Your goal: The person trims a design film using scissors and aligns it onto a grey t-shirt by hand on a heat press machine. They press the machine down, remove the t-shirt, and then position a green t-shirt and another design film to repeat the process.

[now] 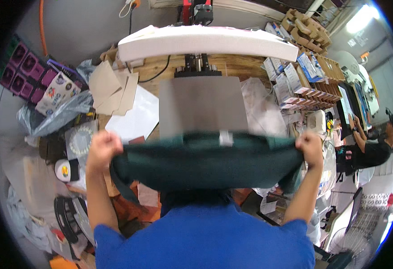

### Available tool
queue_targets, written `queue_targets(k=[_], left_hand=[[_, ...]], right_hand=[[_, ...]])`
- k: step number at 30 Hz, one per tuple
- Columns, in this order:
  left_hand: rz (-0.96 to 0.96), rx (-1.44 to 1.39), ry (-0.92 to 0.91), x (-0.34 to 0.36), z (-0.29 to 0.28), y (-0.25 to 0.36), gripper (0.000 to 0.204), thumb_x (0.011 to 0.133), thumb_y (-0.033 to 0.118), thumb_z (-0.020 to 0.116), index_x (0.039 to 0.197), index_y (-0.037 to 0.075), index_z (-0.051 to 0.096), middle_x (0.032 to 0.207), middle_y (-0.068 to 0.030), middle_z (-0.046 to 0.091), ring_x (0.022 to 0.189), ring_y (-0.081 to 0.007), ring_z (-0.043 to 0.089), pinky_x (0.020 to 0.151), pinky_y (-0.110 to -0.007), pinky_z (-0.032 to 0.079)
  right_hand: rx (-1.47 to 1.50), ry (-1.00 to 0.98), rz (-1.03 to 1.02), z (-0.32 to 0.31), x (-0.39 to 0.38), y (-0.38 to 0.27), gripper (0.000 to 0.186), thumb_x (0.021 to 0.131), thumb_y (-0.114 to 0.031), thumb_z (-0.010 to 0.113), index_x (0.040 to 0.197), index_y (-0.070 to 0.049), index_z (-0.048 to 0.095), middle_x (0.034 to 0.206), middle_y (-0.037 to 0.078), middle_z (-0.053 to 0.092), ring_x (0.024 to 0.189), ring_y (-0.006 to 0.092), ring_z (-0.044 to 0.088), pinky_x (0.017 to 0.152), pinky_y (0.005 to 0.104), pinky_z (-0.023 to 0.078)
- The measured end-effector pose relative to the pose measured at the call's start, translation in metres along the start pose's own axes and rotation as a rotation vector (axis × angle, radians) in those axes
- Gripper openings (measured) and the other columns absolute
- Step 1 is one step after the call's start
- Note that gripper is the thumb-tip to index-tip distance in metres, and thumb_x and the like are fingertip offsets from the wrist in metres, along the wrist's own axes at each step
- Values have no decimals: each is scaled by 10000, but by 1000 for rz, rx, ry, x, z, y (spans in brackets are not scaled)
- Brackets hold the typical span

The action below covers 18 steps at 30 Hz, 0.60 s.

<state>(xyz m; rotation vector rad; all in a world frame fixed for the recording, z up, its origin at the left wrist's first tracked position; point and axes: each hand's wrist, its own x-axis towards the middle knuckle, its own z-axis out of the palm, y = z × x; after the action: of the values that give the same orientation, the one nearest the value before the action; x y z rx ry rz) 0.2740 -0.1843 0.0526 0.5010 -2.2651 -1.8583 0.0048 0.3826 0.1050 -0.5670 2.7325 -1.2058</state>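
My left hand [105,145] and my right hand [310,148] grip a dark green garment [205,163] by its two sides, stretched out across in front of me. A small pale tag shows on its top edge. Just beyond the garment lies a flat grey platen [199,103] on the wooden bench, with a metal mount [198,65] behind it. A long white padded bar [207,45] is above the back of the platen. Part of the garment is blurred.
Paper sheets [133,112], brown cardboard pieces [111,85] and a white cap [64,170] are on the left. Stacked boxes [295,85] and clear plastic [261,107] are on the right. A co-worker [371,152] in a dark shirt works at the far right.
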Motion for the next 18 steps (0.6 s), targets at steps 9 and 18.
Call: queue_targets(k=[9, 18], left_hand=[[46, 255, 571, 111, 66, -117, 523, 934, 419, 681, 1203, -31, 675, 1099, -196, 722, 1020, -244, 679, 883, -366, 511], [-596, -838, 255, 20, 161, -173, 506, 1026, 375, 560, 1370, 8, 503, 1319, -173, 602, 1169, -290, 604, 990, -467, 494]], right_hand=[[-395, 180, -362, 166, 82, 103, 474, 890, -399, 713, 1197, -41, 667, 1039, 219, 696, 869, 423, 651, 809, 449, 526], [1305, -224, 839, 232, 15, 175, 665, 982, -599, 500, 1316, -29, 576, 1182, 175, 675, 1044, 326, 653, 970, 490, 489]])
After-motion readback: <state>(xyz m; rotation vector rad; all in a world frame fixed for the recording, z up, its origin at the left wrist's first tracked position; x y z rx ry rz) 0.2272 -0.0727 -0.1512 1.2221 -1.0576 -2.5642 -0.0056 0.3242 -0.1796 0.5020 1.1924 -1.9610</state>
